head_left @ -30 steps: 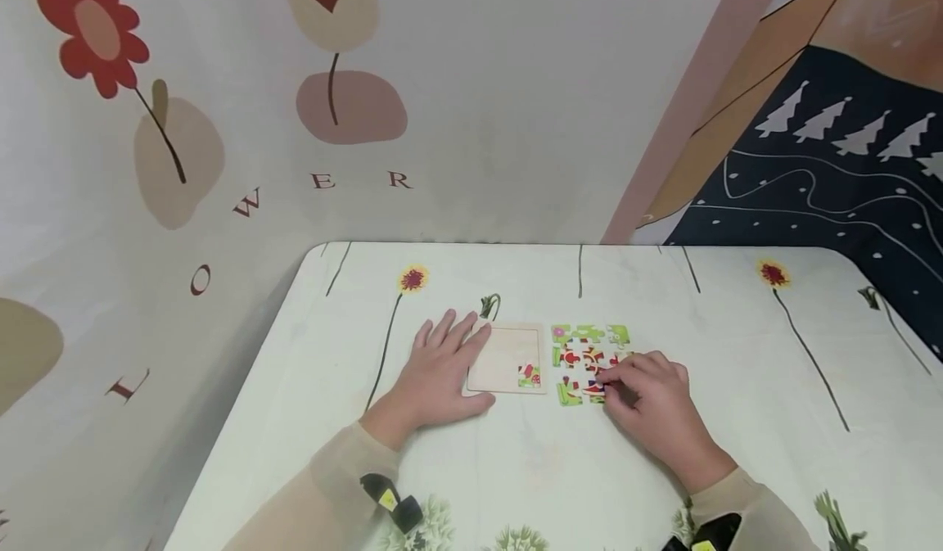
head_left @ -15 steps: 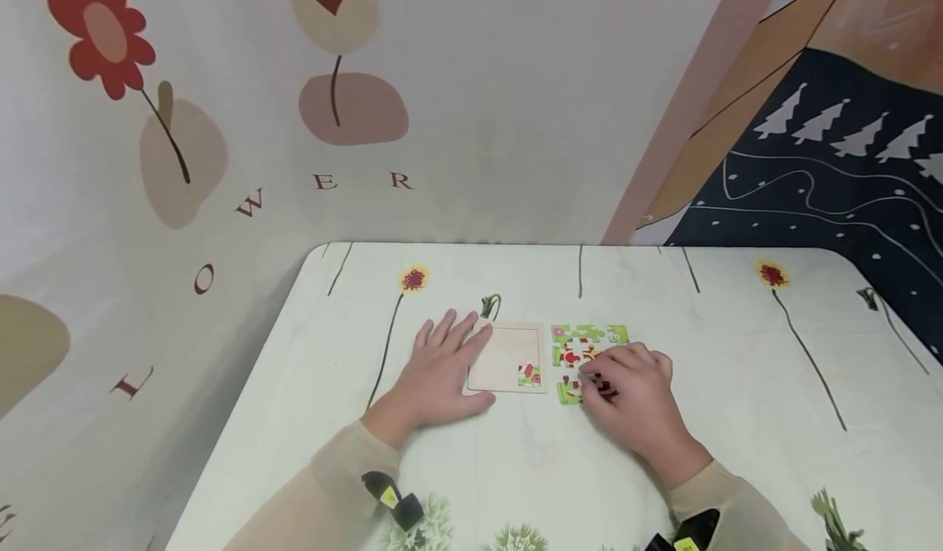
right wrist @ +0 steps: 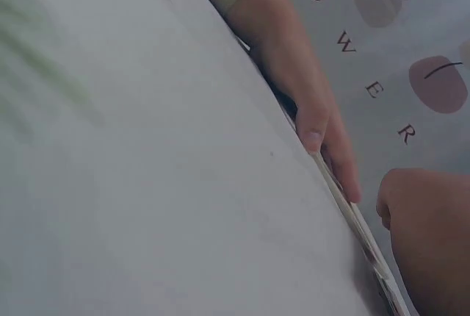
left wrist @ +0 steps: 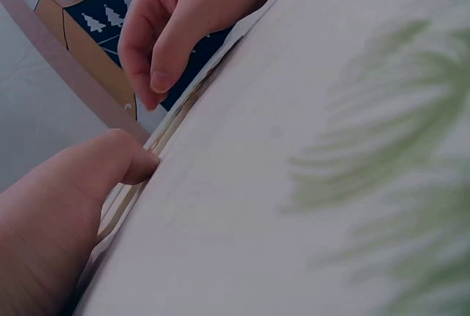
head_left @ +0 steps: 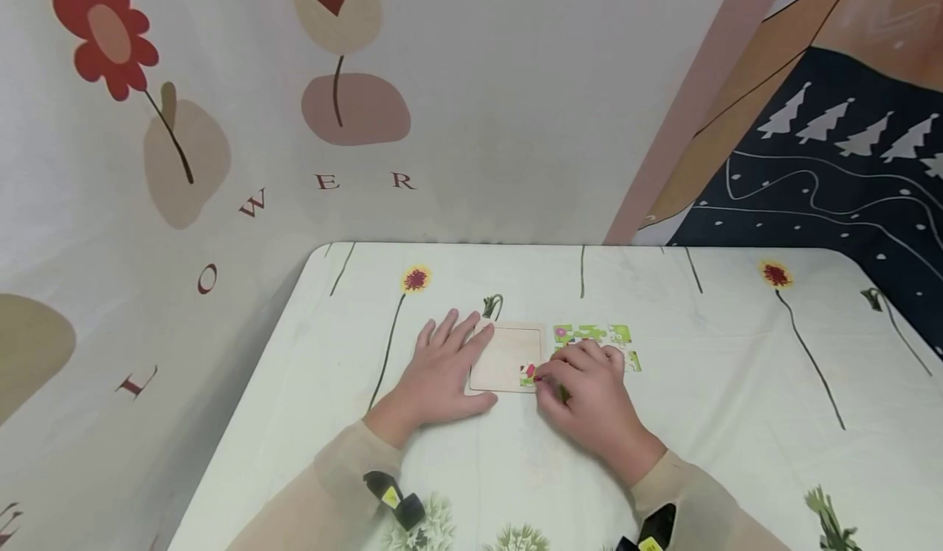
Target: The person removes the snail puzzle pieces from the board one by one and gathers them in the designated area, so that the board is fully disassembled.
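Observation:
A square, shallow wooden puzzle tray (head_left: 504, 354) lies on the table, with a red and green puzzle piece (head_left: 527, 373) set in its lower right corner. My left hand (head_left: 442, 371) is spread over the tray's left side, fingers straight; in the left wrist view its thumb (left wrist: 136, 165) presses by the tray's edge. At the lower right corner, my right hand (head_left: 593, 395) pinches a small puzzle piece (head_left: 539, 379) between thumb and index finger, most of it hidden by the fingertips. Right of the tray lie more loose pieces (head_left: 589, 335), partly covered by my right hand.
The table (head_left: 707, 453) wears a white cloth with printed flowers. Behind it hangs a pale cloth (head_left: 501, 125) with flower prints and letters, and a dark panel (head_left: 810, 182) with printed trees is at the right. Each wrist bears a black strap (head_left: 394, 499).
My right hand has moved left from the loose pieces to the tray's lower right corner, carrying a puzzle piece. My left hand stays in place on the tray.

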The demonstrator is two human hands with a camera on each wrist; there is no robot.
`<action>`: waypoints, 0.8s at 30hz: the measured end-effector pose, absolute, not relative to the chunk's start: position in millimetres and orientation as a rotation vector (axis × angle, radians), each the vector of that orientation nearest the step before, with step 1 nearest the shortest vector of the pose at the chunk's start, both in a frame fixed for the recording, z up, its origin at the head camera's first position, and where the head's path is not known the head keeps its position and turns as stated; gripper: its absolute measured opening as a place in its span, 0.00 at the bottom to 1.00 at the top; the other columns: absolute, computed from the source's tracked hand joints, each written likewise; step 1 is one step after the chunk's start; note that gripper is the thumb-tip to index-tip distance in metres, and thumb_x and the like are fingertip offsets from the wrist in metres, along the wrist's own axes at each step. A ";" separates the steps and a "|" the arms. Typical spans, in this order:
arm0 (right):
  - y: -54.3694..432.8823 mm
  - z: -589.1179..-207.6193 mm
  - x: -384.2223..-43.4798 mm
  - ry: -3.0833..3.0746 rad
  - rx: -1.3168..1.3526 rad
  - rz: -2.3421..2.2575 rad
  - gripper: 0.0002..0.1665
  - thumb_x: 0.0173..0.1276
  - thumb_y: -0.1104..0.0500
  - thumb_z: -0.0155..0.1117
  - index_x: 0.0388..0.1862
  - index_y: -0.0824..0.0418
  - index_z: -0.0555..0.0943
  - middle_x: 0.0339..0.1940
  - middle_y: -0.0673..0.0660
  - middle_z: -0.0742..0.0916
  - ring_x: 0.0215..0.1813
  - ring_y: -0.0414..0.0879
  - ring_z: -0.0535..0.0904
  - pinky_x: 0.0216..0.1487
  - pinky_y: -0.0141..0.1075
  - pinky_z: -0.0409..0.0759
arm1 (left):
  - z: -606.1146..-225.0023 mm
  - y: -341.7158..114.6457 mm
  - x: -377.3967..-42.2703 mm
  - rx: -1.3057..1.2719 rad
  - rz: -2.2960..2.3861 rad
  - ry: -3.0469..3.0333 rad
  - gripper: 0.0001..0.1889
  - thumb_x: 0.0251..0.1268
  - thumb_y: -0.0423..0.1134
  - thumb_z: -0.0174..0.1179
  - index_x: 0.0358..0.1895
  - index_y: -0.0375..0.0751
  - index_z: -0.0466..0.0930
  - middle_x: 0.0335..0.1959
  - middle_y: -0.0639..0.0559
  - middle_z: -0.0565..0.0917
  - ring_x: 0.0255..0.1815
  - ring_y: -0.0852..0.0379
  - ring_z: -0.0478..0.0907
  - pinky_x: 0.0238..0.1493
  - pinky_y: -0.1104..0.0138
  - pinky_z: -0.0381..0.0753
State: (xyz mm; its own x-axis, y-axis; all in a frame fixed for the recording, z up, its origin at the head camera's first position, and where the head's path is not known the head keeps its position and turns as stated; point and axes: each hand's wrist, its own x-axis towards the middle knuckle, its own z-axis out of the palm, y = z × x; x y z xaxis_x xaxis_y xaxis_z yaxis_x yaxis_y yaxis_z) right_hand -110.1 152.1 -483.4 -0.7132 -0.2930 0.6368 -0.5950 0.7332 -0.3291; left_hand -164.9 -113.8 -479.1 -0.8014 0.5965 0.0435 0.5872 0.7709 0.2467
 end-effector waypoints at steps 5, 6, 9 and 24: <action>139.1 -484.4 -114.3 -2.384 0.666 0.681 0.04 0.63 0.58 0.71 0.32 0.49 0.90 0.37 0.46 0.86 0.46 0.50 0.77 0.54 0.55 0.64 | -479.5 -113.7 -166.0 0.958 0.385 2.910 0.53 0.65 0.71 0.58 0.88 0.50 0.54 0.89 0.46 0.50 0.88 0.38 0.39 0.81 0.36 0.39; 136.8 -484.9 -115.2 -2.387 0.665 0.672 0.04 0.63 0.58 0.71 0.31 0.49 0.90 0.37 0.46 0.86 0.46 0.50 0.77 0.54 0.56 0.64 | -479.7 -113.8 -166.2 0.955 0.386 2.907 0.52 0.65 0.71 0.57 0.88 0.50 0.54 0.89 0.46 0.50 0.88 0.38 0.38 0.81 0.36 0.39; 131.3 -485.8 -117.2 -2.402 0.657 0.653 0.04 0.64 0.58 0.71 0.30 0.48 0.89 0.36 0.46 0.85 0.48 0.51 0.78 0.57 0.59 0.66 | -479.7 -113.8 -166.6 0.951 0.390 2.902 0.53 0.65 0.70 0.57 0.88 0.50 0.53 0.89 0.47 0.50 0.88 0.38 0.38 0.81 0.36 0.38; 129.0 -483.3 -115.9 -2.654 0.425 0.627 0.14 0.66 0.47 0.77 0.43 0.54 0.90 0.49 0.55 0.81 0.57 0.58 0.71 0.62 0.62 0.61 | -480.2 -112.8 -167.0 0.950 0.392 2.910 0.54 0.64 0.71 0.58 0.88 0.49 0.53 0.89 0.46 0.51 0.88 0.37 0.39 0.81 0.35 0.39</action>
State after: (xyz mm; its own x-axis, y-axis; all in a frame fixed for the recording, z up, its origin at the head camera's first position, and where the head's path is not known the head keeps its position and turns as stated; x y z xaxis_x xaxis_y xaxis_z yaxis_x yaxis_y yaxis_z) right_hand -115.9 129.0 -483.3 -0.8823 -0.2007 0.4256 -0.3700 0.8548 -0.3638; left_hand -167.0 -112.8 -480.2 -0.8091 0.5871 0.0256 0.5729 0.7784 0.2568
